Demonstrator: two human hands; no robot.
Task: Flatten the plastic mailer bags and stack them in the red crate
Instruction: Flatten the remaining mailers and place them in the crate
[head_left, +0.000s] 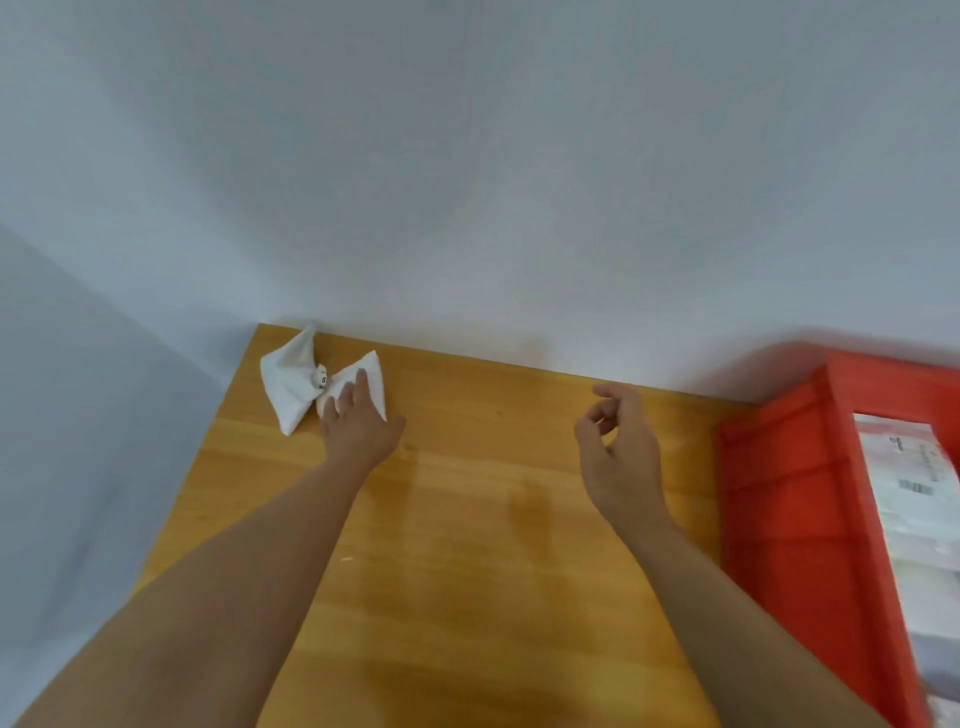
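A white plastic mailer bag (291, 379), knotted in the middle like a bow, lies at the far left corner of the wooden table (467, 545). My left hand (358, 421) reaches over it, fingers straight and resting on the bag's right half. My right hand (618, 447) hovers above the table's middle with loosely curled fingers and holds nothing. The red crate (789, 519) stands at the right edge of the view. Flat white mailer bags (914, 499) with printed labels lie inside it.
A white wall runs along the table's far edge, and a second wall lies beyond the left edge. Bare wood stretches between my two arms.
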